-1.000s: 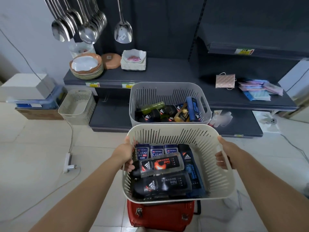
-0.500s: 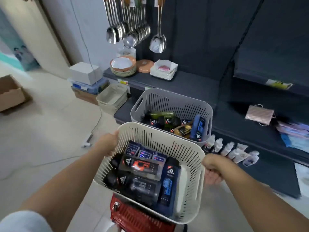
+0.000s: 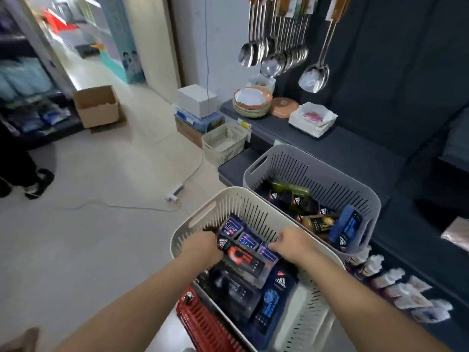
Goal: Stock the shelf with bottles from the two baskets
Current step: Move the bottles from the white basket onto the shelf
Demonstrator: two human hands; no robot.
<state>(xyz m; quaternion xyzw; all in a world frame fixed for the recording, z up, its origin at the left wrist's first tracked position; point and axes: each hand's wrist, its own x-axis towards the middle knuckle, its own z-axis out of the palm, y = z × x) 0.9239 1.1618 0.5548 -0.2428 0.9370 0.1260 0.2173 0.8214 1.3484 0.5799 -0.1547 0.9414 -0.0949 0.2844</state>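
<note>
Down inside the cream basket, left hand with fingers curled over the cap end of a black bottle with a red-and-orange label, gripping it. Just to the right, right hand with fingers bent down onto the row of small blue bottles standing against the far wall of the basket; pinching or merely touching, cannot tell. Both forearms stretched out from the bottom edge of the view.

Under the gripped bottle, a second black bottle lying flat, and beside it on the right a dark blue bottle, also flat. Beneath the cream basket, partly covered by it, a red basket.

Beyond, touching or nearly touching the cream one, a grey basket sitting on the lowest level of the dark shelf, holding a green bottle, an amber bottle, a blue bottle leaning on its right wall, and several black ones. To its right on the same level, a blurred row of small white bottles.

On the level above, stacked plates and white dishes; over them, hanging spoons.

On the floor to the left, a small cream basket, a power strip, a cardboard box, and at the far left edge another person's legs.
</note>
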